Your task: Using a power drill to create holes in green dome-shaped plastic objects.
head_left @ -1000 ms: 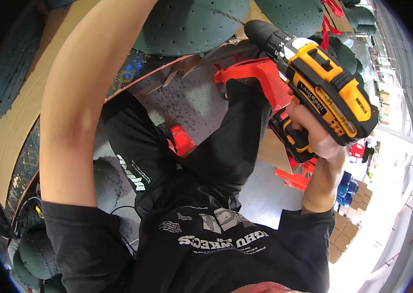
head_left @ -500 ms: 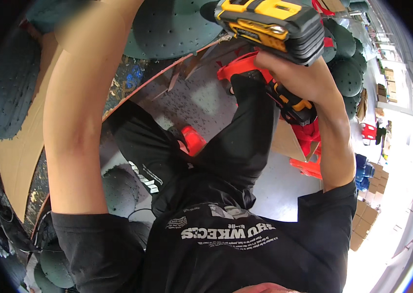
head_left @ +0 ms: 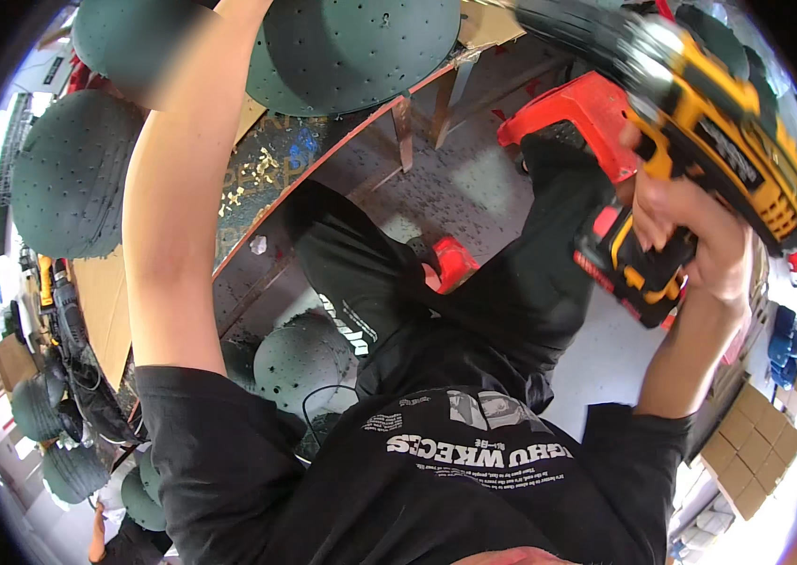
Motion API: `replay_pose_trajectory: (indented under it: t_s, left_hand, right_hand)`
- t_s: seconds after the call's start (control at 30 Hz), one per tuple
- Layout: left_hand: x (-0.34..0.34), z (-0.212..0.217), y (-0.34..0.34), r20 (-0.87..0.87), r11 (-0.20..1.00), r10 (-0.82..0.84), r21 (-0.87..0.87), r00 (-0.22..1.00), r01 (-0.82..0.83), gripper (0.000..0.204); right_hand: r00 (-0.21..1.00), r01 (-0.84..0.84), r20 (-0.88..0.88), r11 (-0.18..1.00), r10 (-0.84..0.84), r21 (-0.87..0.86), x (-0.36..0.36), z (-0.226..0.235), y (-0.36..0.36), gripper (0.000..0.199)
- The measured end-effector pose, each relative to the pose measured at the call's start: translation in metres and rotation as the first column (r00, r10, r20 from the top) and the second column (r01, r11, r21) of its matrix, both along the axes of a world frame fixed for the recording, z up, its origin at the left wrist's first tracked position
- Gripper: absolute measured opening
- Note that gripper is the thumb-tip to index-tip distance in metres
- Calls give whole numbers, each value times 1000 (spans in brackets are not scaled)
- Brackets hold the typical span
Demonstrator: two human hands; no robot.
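Observation:
A yellow-and-black cordless drill point(head_left: 714, 127) is held up at the right by my right hand point(head_left: 691, 212), whose fingers wrap round its grip. Its battery end hangs below the hand and its chuck points toward the upper left, smeared by motion. My left forearm point(head_left: 177, 207) reaches up past the top edge, so the left hand lies outside the picture. Beside that forearm, at the top, is a large dark green domed shell point(head_left: 351, 52) dotted with small holes, on a worn workbench point(head_left: 267, 155). A similar shell point(head_left: 69, 179) stands on the arm's other side.
A red plastic stool point(head_left: 573, 108) stands beyond my right knee. More green shells point(head_left: 300, 363) lie under the bench. Power tools with cables point(head_left: 64, 311) sit at the left. Stacked cardboard boxes point(head_left: 752, 443) are at the right. Another person's arm point(head_left: 97, 535) shows at the lower left.
The drill has swung right and turned, so its side and chuck now show along with my right hand's grip. My view has shifted, bringing more of the left side into the picture.

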State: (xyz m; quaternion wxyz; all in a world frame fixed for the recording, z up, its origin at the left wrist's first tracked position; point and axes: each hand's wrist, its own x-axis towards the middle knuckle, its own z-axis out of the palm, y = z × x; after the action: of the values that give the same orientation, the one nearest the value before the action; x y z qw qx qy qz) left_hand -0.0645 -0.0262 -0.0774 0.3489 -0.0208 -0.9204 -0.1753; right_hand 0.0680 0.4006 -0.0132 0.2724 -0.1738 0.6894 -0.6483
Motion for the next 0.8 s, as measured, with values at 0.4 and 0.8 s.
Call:
replay_pose_trajectory:
  t_s: [0.4, 0.8]
  left_hand:
    - [163, -59, 105, 144, 793, 24, -605, 989, 69, 50]
    - [166, -79, 128, 19, 857, -112, -504, 993, 107, 25]
  right_hand:
    - [705, 350, 704, 822, 85, -449, -1, -244, 109, 42]
    - [675, 350, 692, 714, 256, -606, -13, -260, 116, 43]
